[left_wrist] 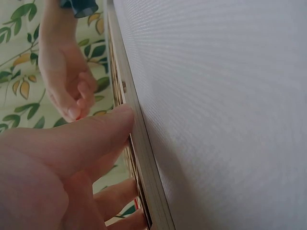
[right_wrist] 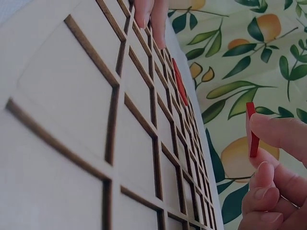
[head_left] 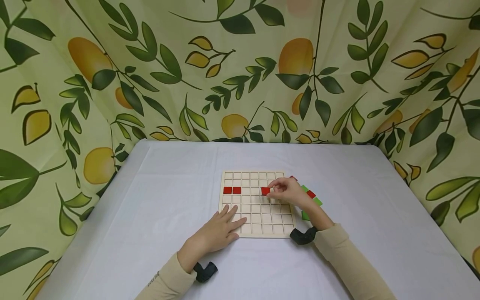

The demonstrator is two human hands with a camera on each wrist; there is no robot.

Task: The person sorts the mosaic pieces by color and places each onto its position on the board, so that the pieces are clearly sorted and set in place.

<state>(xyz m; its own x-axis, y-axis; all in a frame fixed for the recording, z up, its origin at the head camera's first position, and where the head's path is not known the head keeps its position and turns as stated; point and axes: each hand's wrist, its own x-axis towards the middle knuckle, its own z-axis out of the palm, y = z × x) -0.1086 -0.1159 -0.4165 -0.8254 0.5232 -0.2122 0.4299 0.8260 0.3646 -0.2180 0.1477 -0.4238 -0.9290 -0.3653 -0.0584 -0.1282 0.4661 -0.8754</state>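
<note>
Beige sleeves (head_left: 166, 278), two, with black wrist fittings (head_left: 206, 272). Left hand (head_left: 214, 233): fingers extended and spread over the board's near left corner, thumb against its edge. Grid board (head_left: 256, 218), pale wood, square cells, flat on the white-covered worktop (head_left: 168, 179). Right hand (head_left: 290, 192): pinching one red tile (head_left: 265, 191), held above the board's right half, clear of the cells. Loose red and green tiles (head_left: 311, 194): just right of the board, partly hidden. Set red tiles (head_left: 227, 190), two: side by side at the board's left edge. Curtain (head_left: 232, 66), fruit-and-leaf print, behind.
</note>
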